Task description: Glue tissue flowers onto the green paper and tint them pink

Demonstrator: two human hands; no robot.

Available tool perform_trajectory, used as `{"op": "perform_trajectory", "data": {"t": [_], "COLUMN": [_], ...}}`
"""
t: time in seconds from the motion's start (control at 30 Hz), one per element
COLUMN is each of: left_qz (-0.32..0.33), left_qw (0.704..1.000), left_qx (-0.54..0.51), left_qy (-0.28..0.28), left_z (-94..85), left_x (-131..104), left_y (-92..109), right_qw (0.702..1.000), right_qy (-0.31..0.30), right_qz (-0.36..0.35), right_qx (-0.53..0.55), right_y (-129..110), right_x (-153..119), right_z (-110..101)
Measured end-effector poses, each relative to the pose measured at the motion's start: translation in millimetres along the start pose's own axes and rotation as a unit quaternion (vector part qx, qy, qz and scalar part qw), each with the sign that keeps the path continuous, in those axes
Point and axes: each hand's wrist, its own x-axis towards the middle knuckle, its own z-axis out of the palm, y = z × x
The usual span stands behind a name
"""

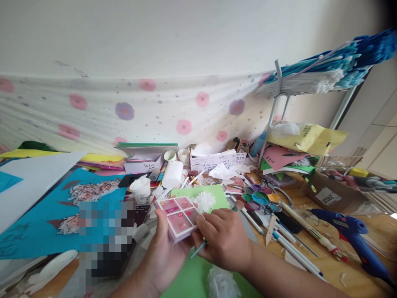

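Note:
My left hand (164,252) is closed around a small pink case (182,229) with a white-framed lid divided into windows. The case is tilted, its lid toward me. My right hand (228,238) is closed too; its thumb and fingers press on the right edge of the case. A thin brush (198,250) with a greenish handle runs through that hand, its brownish head showing past the knuckles. Just beyond the case, a white crumpled tuft (205,201) lies on green paper (182,279). Another whitish clump (221,283) sits below my right wrist.
A blue sheet (34,223) with shredded-paper fish shapes is at left. Paper cups (141,189) and a white bottle (173,174) stand behind. To the right are paint pots (259,196), pens, a blue glue gun (350,231), a cardboard box (328,198) and a rack of pipe cleaners (350,62).

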Motion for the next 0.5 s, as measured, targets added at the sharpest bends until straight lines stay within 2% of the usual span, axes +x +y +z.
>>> {"op": "perform_trajectory", "data": {"t": [0.17,0.33,0.5], "left_qz": [-0.007,-0.005,-0.014], "left_qw": [1.0,1.0,0.999], "left_qx": [-0.009,-0.019,-0.028], "left_qy": [-0.005,-0.012,0.017], "left_z": [-2.9,-2.6,-1.1], "left_x": [3.2,2.2,1.1], "left_y": [-4.5,-8.4,-9.6], "right_qw": [0.999,0.998,0.997], "right_qy": [0.03,0.059,0.026], "right_qz": [-0.01,-0.026,-0.044], "right_qx": [-0.012,0.026,0.063], "right_y": [-2.4,-0.9,1.1], "right_x": [-7.4,-7.7,-3.9], "right_z": [4.4,4.1,0.9]}}
